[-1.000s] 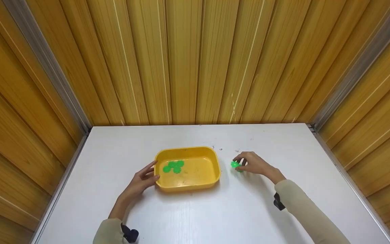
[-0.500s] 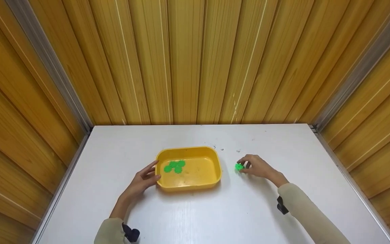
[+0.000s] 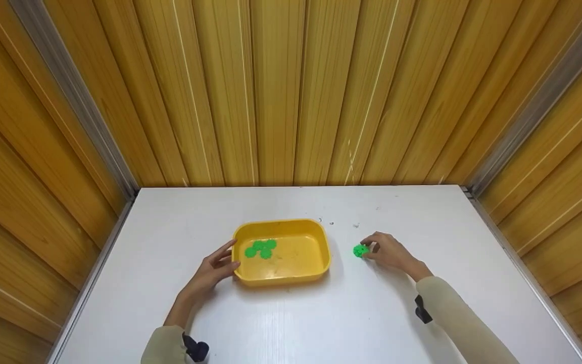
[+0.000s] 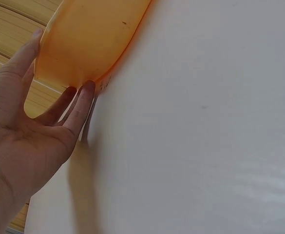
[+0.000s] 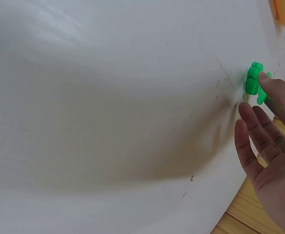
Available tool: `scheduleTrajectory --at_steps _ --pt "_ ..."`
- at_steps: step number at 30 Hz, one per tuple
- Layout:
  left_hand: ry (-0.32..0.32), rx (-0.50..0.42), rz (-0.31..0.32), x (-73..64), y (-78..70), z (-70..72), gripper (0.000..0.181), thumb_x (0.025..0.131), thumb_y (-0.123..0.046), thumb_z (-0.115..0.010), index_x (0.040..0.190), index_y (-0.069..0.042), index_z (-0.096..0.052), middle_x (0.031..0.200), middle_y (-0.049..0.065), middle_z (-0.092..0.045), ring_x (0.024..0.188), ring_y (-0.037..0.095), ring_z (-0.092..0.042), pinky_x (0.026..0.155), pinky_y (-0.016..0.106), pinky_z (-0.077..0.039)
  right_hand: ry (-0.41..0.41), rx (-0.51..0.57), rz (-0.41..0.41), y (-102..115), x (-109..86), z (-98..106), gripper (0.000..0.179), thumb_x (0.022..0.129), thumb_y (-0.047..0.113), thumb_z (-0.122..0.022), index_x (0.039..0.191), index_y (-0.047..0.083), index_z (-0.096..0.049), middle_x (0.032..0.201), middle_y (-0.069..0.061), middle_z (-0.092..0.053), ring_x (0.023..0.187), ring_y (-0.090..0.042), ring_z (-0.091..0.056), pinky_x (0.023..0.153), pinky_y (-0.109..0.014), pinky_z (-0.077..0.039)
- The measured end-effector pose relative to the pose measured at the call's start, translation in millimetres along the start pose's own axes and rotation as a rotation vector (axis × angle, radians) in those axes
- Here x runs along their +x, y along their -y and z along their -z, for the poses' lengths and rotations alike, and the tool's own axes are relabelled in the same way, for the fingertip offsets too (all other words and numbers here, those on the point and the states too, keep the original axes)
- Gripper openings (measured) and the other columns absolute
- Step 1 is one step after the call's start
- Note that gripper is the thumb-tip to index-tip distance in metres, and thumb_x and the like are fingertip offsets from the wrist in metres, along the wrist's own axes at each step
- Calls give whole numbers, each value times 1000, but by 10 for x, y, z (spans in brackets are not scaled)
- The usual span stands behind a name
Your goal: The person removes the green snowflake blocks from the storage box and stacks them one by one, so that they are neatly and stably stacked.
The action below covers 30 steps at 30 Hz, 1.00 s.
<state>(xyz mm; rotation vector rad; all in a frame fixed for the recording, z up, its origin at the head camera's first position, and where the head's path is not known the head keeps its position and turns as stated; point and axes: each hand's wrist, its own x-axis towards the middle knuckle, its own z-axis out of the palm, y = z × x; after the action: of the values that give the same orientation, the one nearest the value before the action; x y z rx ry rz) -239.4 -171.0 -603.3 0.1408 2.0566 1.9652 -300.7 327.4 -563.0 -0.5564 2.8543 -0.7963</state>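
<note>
In the head view my left hand point(image 3: 211, 273) holds the left end of a yellow plastic tray point(image 3: 291, 277), fingertips at its rim. The left wrist view has fingers spread against the outside of the tray point(image 4: 86, 44). Several green flower-shaped plastic pieces point(image 3: 259, 247) lie together in the tray's left half. To the right of the tray, my right hand point(image 3: 391, 253) pinches green flower-shaped pieces point(image 3: 359, 251) close over the table. From the right wrist, the thumb presses on green pieces point(image 5: 252, 79), and the other fingers are extended away from them.
A white table point(image 3: 291, 328) carries everything, with small dark marks point(image 3: 331, 223) behind the tray's right corner. Wood-patterned panels point(image 3: 271, 91) rise at the back and sides, with metal posts point(image 3: 89, 111) at the corners. Both wrists wear black devices point(image 3: 422, 309).
My right hand has moved slightly right and toward me with the green pieces, whose flat face has turned more into view. The left hand and tray hold still.
</note>
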Motion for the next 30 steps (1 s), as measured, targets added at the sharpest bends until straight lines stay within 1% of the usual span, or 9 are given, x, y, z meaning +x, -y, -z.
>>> scheduleTrajectory --at_steps 5,13,15,19,24,30 --pt "-4 5 10 -2 -10 -2 69 100 -23 -68 160 -22 -35 161 22 -36 139 34 -52 109 39 -53 10 17 -46 32 8 -24 32 89 11 -78 119 0 -72 107 -10 -71 88 -16 -63 74 -25 -52" --pt "2 6 0 2 -7 5 69 100 -22 -68 160 -20 -35 161 23 -37 139 35 -53 108 37 -54 32 -6 -56 75 32 -42 32 91 9 -76 122 3 -72 107 -8 -70 89 -16 -61 77 -29 -52" --pt "0 12 -4 0 -3 7 69 100 -22 -68 160 -20 -35 160 23 -37 138 35 -54 108 37 -54 39 -10 -62 85 37 -50 33 91 10 -76 122 3 -72 107 -7 -70 88 -16 -60 77 -29 -51" --pt "-20 27 9 -7 2 4 67 100 -22 -68 160 -22 -37 160 22 -39 138 34 -54 111 40 -52 51 -2 -79 107 44 -61 34 91 10 -77 123 4 -72 108 -6 -70 88 -15 -58 76 -27 -49" --pt "-34 22 25 -9 8 -3 66 99 -22 -68 159 -25 -39 161 19 -39 140 34 -52 114 44 -49 52 -13 -69 103 55 -54 34 91 10 -77 124 4 -72 107 -5 -70 87 -16 -56 76 -27 -49" --pt "-8 5 1 -2 3 0 69 99 -22 -68 160 -22 -36 161 22 -38 139 35 -53 111 41 -52 54 -19 -53 83 52 -50 33 92 9 -75 124 3 -72 110 -7 -70 89 -16 -58 77 -29 -51"
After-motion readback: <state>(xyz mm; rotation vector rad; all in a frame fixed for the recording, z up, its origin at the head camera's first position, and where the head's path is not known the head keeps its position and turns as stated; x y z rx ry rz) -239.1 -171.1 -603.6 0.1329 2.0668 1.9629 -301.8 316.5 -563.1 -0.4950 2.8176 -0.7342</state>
